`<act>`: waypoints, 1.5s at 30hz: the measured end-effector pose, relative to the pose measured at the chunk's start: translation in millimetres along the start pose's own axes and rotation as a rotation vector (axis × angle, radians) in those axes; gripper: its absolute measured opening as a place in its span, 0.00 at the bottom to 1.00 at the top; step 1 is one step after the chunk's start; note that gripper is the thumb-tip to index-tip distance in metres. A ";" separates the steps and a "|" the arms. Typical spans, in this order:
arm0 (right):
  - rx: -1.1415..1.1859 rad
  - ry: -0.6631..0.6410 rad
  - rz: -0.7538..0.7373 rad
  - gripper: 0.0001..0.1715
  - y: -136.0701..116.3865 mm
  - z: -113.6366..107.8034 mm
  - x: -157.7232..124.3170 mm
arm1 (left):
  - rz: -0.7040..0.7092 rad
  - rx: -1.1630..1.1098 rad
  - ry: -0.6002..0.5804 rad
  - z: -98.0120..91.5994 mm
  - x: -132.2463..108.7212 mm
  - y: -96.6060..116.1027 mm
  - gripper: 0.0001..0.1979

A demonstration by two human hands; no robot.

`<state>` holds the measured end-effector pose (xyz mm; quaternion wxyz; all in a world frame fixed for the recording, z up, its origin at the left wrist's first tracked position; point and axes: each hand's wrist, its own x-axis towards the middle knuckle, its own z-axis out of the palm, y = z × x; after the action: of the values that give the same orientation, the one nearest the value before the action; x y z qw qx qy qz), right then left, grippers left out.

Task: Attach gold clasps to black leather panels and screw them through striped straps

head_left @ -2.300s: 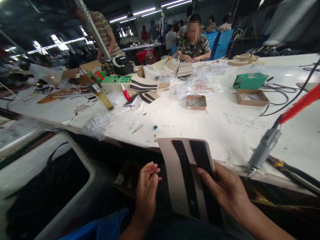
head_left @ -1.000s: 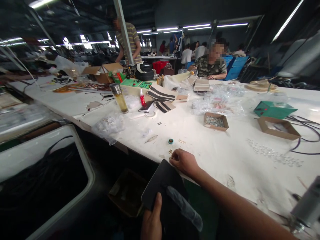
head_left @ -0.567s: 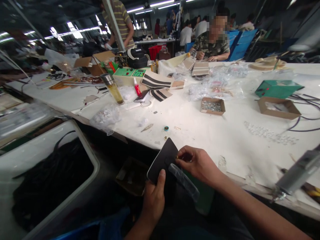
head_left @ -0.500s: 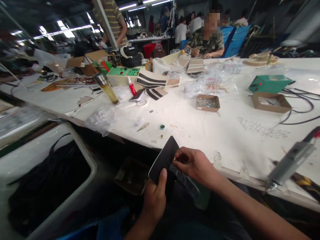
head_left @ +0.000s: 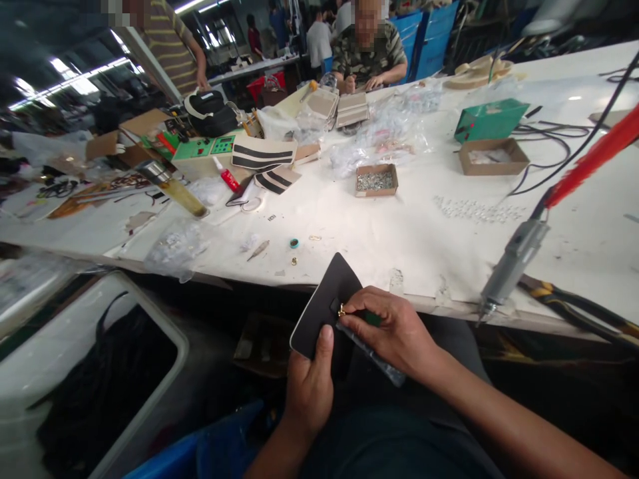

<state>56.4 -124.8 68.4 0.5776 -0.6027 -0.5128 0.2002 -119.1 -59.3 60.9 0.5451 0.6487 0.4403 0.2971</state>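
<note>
Tabletop (head_left: 329, 213), white, cluttered: green box (head_left: 492, 121) right of the parts tray (head_left: 378, 192), co-worker (head_left: 367, 60) beyond. Nearer than the tray, black panel (head_left: 319, 307) gripped in left hand (head_left: 310, 386), gold fitting (head_left: 341, 311) pinched in right hand (head_left: 394, 331).

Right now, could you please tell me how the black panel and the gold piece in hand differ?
The black panel is broad and flat; the gold piece is tiny. The black panel looks dull, whereas the gold piece shines. The left hand grips the black panel, thumb on its face, while the right hand pinches the gold piece. Both are hand-held.
</note>
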 end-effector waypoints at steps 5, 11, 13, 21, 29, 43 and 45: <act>-0.016 0.152 -0.014 0.03 -2.4 -10.0 -12.6 | 0.006 0.020 -0.016 13.2 -6.5 12.0 0.31; -0.035 0.241 -0.083 0.02 -0.7 -12.4 -19.8 | 0.043 0.047 -0.030 22.2 -11.7 17.1 0.30; -0.078 0.240 -0.106 0.03 -1.2 -12.8 -21.2 | 0.057 0.066 -0.036 23.0 -13.8 16.1 0.29; -0.191 0.231 -0.127 0.04 -5.5 -16.0 -25.6 | 0.145 0.136 -0.091 26.2 -24.2 16.8 0.24; -0.266 0.275 -0.090 0.01 -6.4 -14.0 -29.2 | 0.134 0.117 -0.062 26.3 -24.7 11.1 0.25; -0.375 -0.045 -0.107 0.33 -31.3 -21.5 -31.8 | 0.152 0.109 -0.124 20.6 -31.3 10.5 0.28; -0.398 -0.134 -0.098 0.44 -38.5 -24.7 -33.3 | 0.152 0.081 -0.157 19.0 -33.7 11.9 0.29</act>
<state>49.0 -172.6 97.7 0.4211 -0.6645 -0.6081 0.1063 -114.4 -98.2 71.3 0.5273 0.7229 0.3572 0.2680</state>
